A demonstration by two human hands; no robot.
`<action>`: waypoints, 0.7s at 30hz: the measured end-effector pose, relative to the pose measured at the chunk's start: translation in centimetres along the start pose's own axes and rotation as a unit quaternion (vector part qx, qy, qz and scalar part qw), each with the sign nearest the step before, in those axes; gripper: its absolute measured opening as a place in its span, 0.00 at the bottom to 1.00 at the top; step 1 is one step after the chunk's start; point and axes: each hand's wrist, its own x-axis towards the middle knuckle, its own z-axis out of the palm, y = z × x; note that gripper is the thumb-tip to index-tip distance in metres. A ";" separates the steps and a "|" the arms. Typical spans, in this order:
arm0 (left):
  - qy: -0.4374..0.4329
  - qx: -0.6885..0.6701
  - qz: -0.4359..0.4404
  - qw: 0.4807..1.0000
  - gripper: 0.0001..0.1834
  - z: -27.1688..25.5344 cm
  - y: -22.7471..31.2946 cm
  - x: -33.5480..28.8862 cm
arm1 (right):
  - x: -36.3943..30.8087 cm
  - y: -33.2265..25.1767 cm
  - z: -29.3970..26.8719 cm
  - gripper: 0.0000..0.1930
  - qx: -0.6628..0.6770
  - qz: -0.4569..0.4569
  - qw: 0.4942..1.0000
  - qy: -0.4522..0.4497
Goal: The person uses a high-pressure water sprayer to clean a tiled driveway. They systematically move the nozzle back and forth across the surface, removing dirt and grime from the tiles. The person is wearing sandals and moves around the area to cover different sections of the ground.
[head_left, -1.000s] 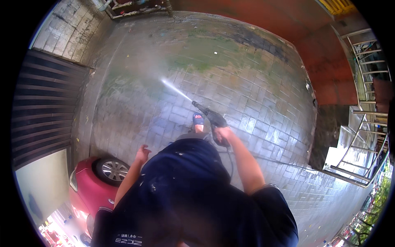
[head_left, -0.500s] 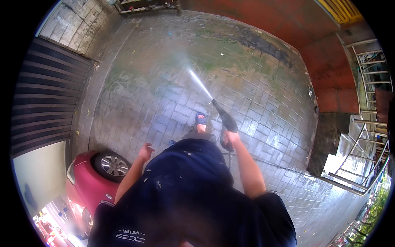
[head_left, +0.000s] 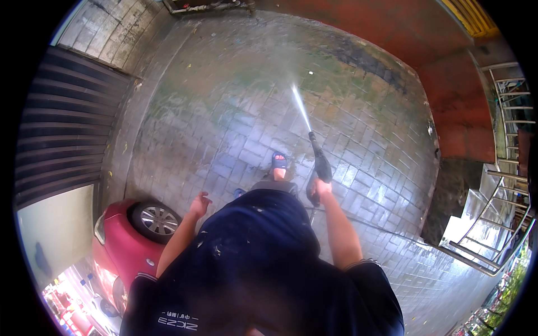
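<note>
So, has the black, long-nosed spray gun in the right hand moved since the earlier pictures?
Yes, rightward: the spray gun's nozzle, earlier left of the small white scrap on the grey paving, now lines up below it in view.

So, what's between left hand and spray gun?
The head view shows wet paving, a sandaled foot and another, mostly hidden, between left hand and spray gun.

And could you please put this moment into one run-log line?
right hand: gripping pressure-washer gun | water jet: on, aimed at wet block paving | left hand: empty, held clear of gun
</note>
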 end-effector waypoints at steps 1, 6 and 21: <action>0.000 0.002 0.002 1.000 0.17 -0.1 0.3 0.0 | 0.3 0.1 0.0 0.06 0.011 0.006 1.000 -0.008; 0.002 0.013 0.000 1.000 0.21 0.0 0.3 0.3 | 1.6 -0.9 0.3 0.06 -0.004 0.022 1.000 0.003; 0.003 0.010 -0.050 0.999 0.18 0.7 13.5 5.7 | 6.8 -4.8 -3.6 0.06 0.036 0.033 0.999 0.014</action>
